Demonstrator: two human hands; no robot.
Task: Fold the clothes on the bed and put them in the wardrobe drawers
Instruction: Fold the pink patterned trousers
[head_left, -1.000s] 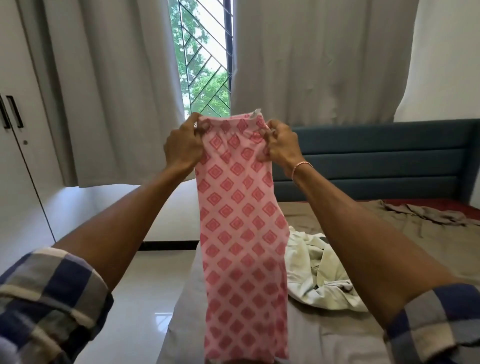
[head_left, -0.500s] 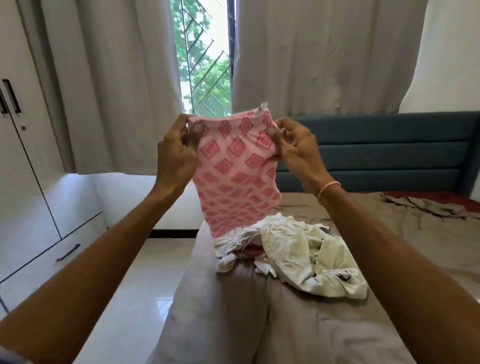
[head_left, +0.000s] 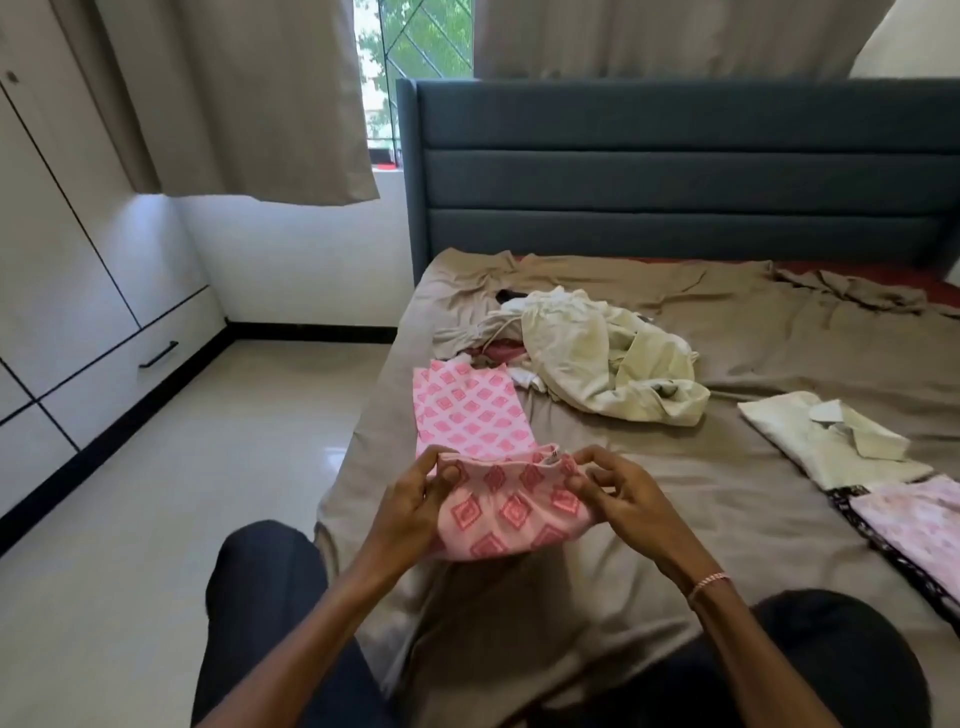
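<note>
Right now: left hand (head_left: 415, 499) and right hand (head_left: 618, 493) both pinch the near end of the pink diamond-print garment (head_left: 475, 415), one at each corner. Thumbs are on top, fingers curled under the cloth. That end is lifted off the bed (head_left: 701, 519) and bunched between the hands; a small white label shows at its top hem. The rest of the garment lies flat on the brown sheet, close to the bed's left edge, running toward the headboard (head_left: 675, 171). Its far end touches the pile of unfolded clothes (head_left: 587, 358), mostly cream cloth, sitting near the left edge.

Toward the right edge: a folded cream shirt (head_left: 831, 441), collar up. Just beside it, nearer the foot, is a folded pale pink garment with black lace trim (head_left: 914, 525), partly cut off by the frame.

Pink bracelet (head_left: 709, 581) on the right wrist.

Wardrobe (head_left: 62, 234) stands along the left wall, well apart from the bed. Its drawer (head_left: 130, 374) with the black handle is closed.
</note>
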